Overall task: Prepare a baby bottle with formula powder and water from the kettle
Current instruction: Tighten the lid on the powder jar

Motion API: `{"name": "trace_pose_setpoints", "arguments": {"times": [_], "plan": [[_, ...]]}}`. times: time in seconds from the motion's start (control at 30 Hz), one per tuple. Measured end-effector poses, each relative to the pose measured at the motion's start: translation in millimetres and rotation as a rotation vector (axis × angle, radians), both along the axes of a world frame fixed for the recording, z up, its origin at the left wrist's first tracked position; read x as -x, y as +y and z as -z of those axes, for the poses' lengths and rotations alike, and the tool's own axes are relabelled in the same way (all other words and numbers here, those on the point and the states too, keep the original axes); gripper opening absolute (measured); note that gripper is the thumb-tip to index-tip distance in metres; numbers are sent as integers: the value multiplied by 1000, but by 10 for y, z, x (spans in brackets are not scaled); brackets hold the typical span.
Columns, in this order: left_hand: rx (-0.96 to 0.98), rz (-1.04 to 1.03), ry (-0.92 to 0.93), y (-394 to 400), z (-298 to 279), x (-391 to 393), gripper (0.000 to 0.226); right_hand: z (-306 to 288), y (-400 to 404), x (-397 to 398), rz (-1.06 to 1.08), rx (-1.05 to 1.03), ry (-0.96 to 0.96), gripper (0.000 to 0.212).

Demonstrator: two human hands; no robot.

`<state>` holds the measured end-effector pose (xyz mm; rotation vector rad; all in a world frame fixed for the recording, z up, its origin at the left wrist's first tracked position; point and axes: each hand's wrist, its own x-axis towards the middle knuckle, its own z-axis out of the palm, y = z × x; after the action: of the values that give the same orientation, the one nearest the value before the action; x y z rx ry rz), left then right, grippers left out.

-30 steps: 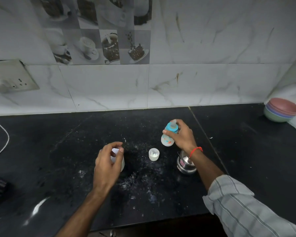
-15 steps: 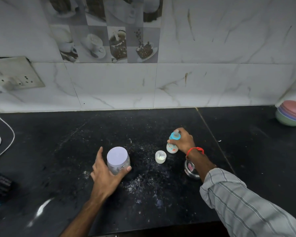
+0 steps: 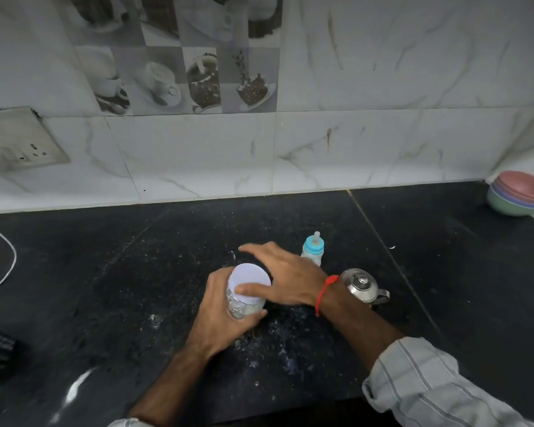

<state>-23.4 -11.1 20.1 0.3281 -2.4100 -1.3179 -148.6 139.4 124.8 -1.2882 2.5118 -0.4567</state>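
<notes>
2 hands meet at our jar (image 3: pixel 245 298): left hand (image 3: pixel 225 315) grips it, right hand (image 3: pixel 285 280) spreads open over its lid (image 3: pixel 249 283); bottle (image 3: pixel 312 251) stands behind.

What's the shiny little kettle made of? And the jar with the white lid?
The kettle looks like polished steel: silvery and mirror-bright, with glints on its lid and knob. The jar looks like clear plastic, perhaps glass: you can see through its wall to something pale inside. Its lid looks like matte white plastic, smooth and without shine.
</notes>
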Motion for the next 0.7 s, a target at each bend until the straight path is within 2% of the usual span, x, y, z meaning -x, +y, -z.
{"name": "trace_pose_setpoints", "arguments": {"times": [0.07,0.2,0.3,0.43,0.5,0.57,0.7], "plan": [[15,105,7,81,-144,-3,92,99,-2,-71,-43,-22,37,82],[-52,181,-52,109,-337,-97,94,301,177,-207,-204,264,242,64],[-69,375,-140,115,-477,-160,105,399,362,-200,-387,413,373,56],[-180,619,-240,140,-542,-249,92,425,466,-192,-698,521,357,50],[-252,701,-297,153,-592,-290,85,360,488,-206,-763,520,349,50],[-288,703,-276,179,-631,-290,93,288,507,-215,-704,452,363,49],[-97,366,-241,282,-709,-229,139,253,411,-354,-192,276,348,49]]}}
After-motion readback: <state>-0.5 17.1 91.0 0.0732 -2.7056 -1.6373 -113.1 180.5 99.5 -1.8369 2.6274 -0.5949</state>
